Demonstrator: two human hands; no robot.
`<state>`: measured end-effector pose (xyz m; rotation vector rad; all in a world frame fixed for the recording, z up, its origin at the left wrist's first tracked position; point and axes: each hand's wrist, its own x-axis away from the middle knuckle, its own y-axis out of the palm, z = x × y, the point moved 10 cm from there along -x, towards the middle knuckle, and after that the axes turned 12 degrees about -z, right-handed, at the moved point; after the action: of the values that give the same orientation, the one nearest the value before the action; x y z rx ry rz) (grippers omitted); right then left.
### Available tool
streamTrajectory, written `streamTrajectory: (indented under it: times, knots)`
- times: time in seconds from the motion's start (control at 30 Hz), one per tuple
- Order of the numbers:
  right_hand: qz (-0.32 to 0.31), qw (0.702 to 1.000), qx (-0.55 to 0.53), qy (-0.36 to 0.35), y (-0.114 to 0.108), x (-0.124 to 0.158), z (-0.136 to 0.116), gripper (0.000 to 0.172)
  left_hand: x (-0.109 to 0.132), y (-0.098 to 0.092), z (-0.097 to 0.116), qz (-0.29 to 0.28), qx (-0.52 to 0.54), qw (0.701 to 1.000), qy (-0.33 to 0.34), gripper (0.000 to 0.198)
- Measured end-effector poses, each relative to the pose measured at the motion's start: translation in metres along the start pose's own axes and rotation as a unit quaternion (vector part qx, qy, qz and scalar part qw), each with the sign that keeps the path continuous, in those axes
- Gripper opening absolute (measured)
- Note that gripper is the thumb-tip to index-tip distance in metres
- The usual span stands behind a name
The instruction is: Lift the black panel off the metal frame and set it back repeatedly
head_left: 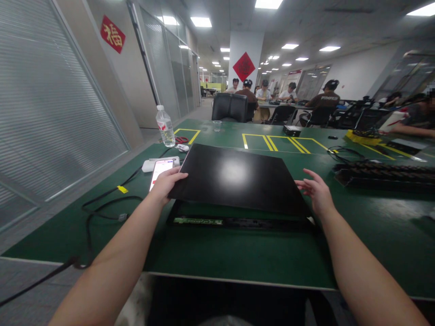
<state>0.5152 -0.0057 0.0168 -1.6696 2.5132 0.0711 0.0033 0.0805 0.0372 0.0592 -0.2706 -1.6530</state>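
Note:
A black flat screen panel is tilted in front of me, with a bright light reflection in its middle. My left hand grips its left edge, thumb on top and fingers beneath. Beside the right edge, my right hand has its fingers spread; I cannot tell whether its fingertips touch the panel. Below the panel, a black frame with a narrow green circuit board lies on the green table. The panel hides most of the frame.
A lit phone, a white device and a water bottle are at the left. Black cables run over the left table edge. A long black rack lies at the right. Several people sit at tables behind.

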Motion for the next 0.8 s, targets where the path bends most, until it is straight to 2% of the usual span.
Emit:
streamTrajectory:
  times: [0.17,0.27,0.47,0.8]
  knots:
    - [0.013,1.000,0.020,-0.001,-0.002,-0.001,-0.001,0.054,-0.001,-0.002,-0.006,0.019,-0.050,0.998,-0.023,0.025]
    - [0.019,1.000,0.022,0.005,-0.001,0.001,-0.001,0.050,-0.001,-0.006,-0.005,0.032,-0.106,0.994,-0.012,0.025]
    - [0.030,0.999,0.029,0.016,-0.001,0.002,0.000,0.041,-0.007,-0.008,-0.005,0.007,-0.209,0.978,0.011,0.032]
    - [0.037,0.997,0.056,0.048,0.001,0.006,-0.001,0.039,-0.007,-0.010,-0.004,0.009,-0.222,0.975,0.005,0.033]
